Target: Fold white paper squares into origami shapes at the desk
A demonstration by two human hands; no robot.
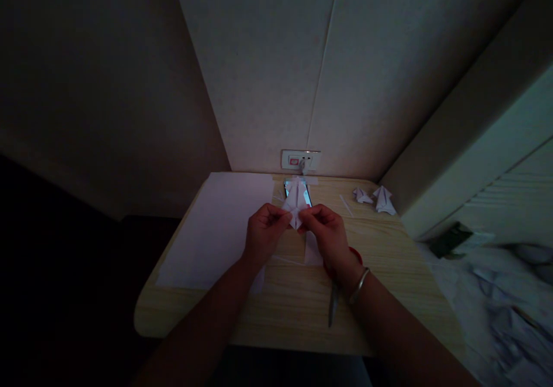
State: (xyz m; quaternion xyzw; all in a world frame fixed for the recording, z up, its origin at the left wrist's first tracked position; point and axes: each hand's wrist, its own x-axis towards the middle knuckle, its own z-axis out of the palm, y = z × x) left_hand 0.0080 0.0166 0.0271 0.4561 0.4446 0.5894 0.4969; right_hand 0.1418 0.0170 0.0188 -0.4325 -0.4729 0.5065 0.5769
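Between my two hands is a folded piece of white paper (pixel 296 198), pointed at its lower end and creased down the middle. My left hand (pixel 268 230) pinches its lower left side between thumb and fingers. On the lower right side, my right hand (pixel 327 232) pinches it the same way. A phone (pixel 308 198) with a lit screen lies behind the folded paper and is partly hidden by it. Under my right wrist are scissors (pixel 332 306) with red handles, partly covered by the hand.
White paper sheets (pixel 216 226) cover the left part of the wooden table (pixel 389 295). Two folded paper figures (pixel 383 200) stand at the back right, near a thin paper strip (pixel 346 205). A wall socket (pixel 300 160) with a plug is behind the table. Bedding (pixel 510 300) lies at right.
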